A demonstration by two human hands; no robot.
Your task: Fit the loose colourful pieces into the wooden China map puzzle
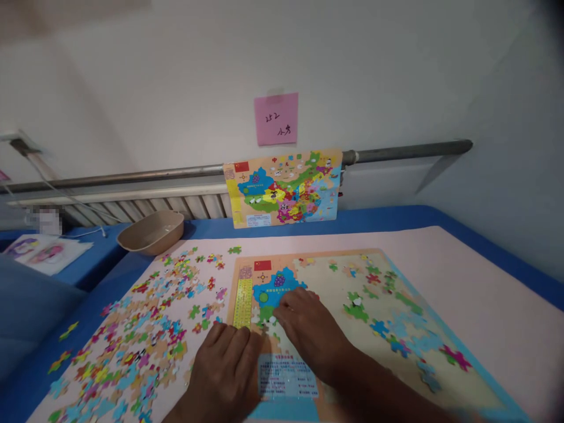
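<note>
A jigsaw puzzle board (pixel 348 376) printed with a map lies flat before me, partly filled. Its upper left holds joined pieces: a red flag corner, a yellow strip (pixel 242 302) and a blue region (pixel 277 288). My right hand (pixel 311 332) is closed, its fingertips pressed on a green puzzle piece (pixel 267 318) just below the blue region. My left hand (pixel 227 367) rests curled at the board's lower left; what its fingers hold, if anything, is hidden. Small joined clusters, among them a green one (pixel 356 308) and a light blue one (pixel 412 329), lie on the board's right side.
Many loose puzzle pieces (pixel 127 352) spread over the pink sheet (pixel 414 249) at left. A beige basin (pixel 152 232) stands behind them. A printed map picture (pixel 284 188) leans against the wall pipe (pixel 409 151), under a pink note (pixel 277 119). Papers (pixel 48 252) lie far left.
</note>
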